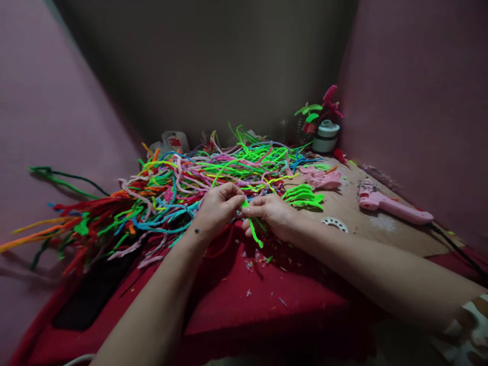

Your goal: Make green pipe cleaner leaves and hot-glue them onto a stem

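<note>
My left hand (pixel 221 206) and my right hand (pixel 270 213) meet in the middle of the view, fingertips almost touching. Both pinch a bright green pipe cleaner (pixel 254 234), whose loose end hangs down below the right fingers. Just behind the hands spreads a big tangled heap of pipe cleaners (pixel 198 175) in green, pink, red, orange and blue. To the right of my right hand lies a small bundle of bent green pipe cleaners (pixel 304 196). My fingers cover part of the held piece.
A pink glue gun (pixel 396 206) with a black cord lies on a brown board (pixel 346 203). Nearby are a white ring with holes (pixel 334 224), pink bent pieces (pixel 322 178) and a white-lidded jar (pixel 326 137). A dark flat object (pixel 89 300) and scraps rest on red cloth (pixel 244 305).
</note>
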Demonstrator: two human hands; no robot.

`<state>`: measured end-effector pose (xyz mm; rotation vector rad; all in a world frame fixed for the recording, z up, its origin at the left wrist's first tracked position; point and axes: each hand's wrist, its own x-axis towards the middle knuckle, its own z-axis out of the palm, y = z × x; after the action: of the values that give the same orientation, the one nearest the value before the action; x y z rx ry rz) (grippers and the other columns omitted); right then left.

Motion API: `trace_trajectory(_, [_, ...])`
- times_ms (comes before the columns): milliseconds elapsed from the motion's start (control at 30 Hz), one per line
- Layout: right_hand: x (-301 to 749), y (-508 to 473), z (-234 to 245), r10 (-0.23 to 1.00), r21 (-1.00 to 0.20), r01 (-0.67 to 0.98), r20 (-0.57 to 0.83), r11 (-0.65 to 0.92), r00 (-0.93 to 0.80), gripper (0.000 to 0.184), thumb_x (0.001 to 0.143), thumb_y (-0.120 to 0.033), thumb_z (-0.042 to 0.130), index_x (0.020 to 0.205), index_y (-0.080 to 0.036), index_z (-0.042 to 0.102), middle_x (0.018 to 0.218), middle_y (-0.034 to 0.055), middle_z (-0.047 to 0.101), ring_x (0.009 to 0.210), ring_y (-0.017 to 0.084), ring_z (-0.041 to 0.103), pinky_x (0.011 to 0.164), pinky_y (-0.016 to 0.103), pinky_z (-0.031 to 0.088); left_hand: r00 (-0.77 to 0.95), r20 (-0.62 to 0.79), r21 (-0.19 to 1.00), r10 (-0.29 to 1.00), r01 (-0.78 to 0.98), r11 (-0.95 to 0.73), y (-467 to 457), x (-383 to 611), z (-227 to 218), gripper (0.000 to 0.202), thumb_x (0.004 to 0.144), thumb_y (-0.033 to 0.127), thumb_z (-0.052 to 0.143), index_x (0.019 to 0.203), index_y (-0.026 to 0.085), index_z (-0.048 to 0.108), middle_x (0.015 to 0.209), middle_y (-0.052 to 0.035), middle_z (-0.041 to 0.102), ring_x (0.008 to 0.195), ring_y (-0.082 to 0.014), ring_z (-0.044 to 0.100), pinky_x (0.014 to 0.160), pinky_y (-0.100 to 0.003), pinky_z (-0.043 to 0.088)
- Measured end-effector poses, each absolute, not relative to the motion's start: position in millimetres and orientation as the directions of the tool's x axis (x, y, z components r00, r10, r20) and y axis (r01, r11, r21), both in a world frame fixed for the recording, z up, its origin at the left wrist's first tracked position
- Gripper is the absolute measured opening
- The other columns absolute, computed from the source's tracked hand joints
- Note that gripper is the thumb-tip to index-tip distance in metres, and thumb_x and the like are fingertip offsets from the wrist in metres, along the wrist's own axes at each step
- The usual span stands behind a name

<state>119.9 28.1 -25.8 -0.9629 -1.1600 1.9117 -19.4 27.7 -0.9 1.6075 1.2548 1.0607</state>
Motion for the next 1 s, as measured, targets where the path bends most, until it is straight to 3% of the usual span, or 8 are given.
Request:
trace_trajectory(167, [121.6,31.7,-21.2,0.895,-0.901,-0.268,-0.223,-0.34,-0.386,0.01,0.071,-0.016,0.061,0.063,-0.014,0.057,0.054,0.0045,0.064,0.046,0.015,0.058,0.046,0.027,0.046,0.019,0.195,0.917,0.981,0.351,-0.189,24.8,-16.1,6.3,0.017,0.073,0.031,0.059,0.076,0.015,0.055,0.057,0.0047,0.05,0.046,-0.0058,0.042,0.043,-0.017,0.032])
trace_trajectory(333, [122.2,37.7,-24.2,0.977,-0.889,-0.441,-0.029,-0.121,-0.209,0.016,0.057,-0.023,0.074,0.062,-0.013,0.061,0.055,-0.0019,0.057,0.049,0.009,0.048,0.049,0.024,0.037,0.14,-0.016,0.954,0.99,0.297,-0.027,21.2,-16.8,7.8,0.029,0.069,0.041,0.064,0.074,0.014,0.055,0.059,0.0028,0.052,0.044,-0.0051,0.041,0.04,-0.017,0.029])
trace_trajectory(433, [121.1,39.2,-26.5,0.978,-0.858,-0.503,0.004,-0.103,-0.208,0.017,0.054,-0.023,0.074,0.062,-0.013,0.062,0.06,-0.0013,0.058,0.053,0.009,0.048,0.05,0.024,0.034,0.238,-0.114,0.941,0.964,0.338,0.028,18.4,-11.4,3.7,0.025,0.07,0.037,0.063,0.065,0.014,0.054,0.049,0.0054,0.044,0.039,-0.0043,0.033,0.038,-0.018,0.023])
trace_trajectory(500, [120.7,40.5,-25.8,0.974,-0.826,-0.54,-0.044,-0.16,-0.222,0.013,0.056,-0.019,0.072,0.058,-0.013,0.061,0.059,-0.0009,0.057,0.054,0.009,0.048,0.05,0.023,0.034,0.266,-0.059,0.924,0.962,0.38,-0.048,16.7,-5.6,-0.9,0.023,0.072,0.033,0.059,0.061,0.014,0.053,0.047,0.0054,0.041,0.04,-0.005,0.033,0.039,-0.019,0.023])
trace_trajectory(567, [121.2,43.2,-22.9,0.974,-0.795,-0.569,-0.124,-0.212,-0.189,0.01,0.059,-0.013,0.067,0.055,-0.013,0.059,0.056,-0.0008,0.055,0.053,0.008,0.047,0.051,0.023,0.035,0.279,0.091,0.876,0.956,0.434,-0.21,15.5,0.2,-6.8,0.018,0.073,0.028,0.058,0.062,0.014,0.054,0.052,0.0039,0.046,0.047,-0.0068,0.038,0.045,-0.02,0.03])
trace_trajectory(733, [124.5,50.7,-13.0,0.962,-0.76,-0.595,-0.26,-0.26,-0.087,0.014,0.065,-0.002,0.059,0.055,-0.012,0.057,0.056,0.0014,0.055,0.054,0.009,0.048,0.053,0.024,0.038,0.287,0.375,0.642,0.881,0.606,-0.47,11.3,9.8,-19.7,0.01,0.075,0.02,0.055,0.066,0.016,0.054,0.059,0.0037,0.05,0.056,-0.0087,0.043,0.056,-0.022,0.034])
trace_trajectory(900, [125.5,50.6,-10.9,0.955,-0.741,-0.609,-0.28,-0.282,-0.101,0.016,0.067,-0.001,0.056,0.056,-0.012,0.056,0.051,-0.0004,0.052,0.048,0.008,0.045,0.046,0.022,0.036,0.308,0.425,0.533,0.851,0.675,-0.511,7.5,12.6,-20.2,0.007,0.077,0.017,0.054,0.07,0.017,0.052,0.059,0.0042,0.047,0.056,-0.0087,0.041,0.055,-0.022,0.031])
trace_trajectory(1000, [125.6,50.4,-11.7,0.955,-0.752,-0.597,-0.28,-0.279,-0.093,0.014,0.068,-0.003,0.057,0.057,-0.012,0.056,0.051,-0.0009,0.052,0.047,0.009,0.046,0.046,0.023,0.037,0.362,0.352,0.618,0.863,0.602,-0.505,7.1,11.1,-14.3,0.013,0.076,0.018,0.055,0.066,0.017,0.048,0.059,0.0049,0.043,0.056,-0.0081,0.039,0.054,-0.021,0.031])
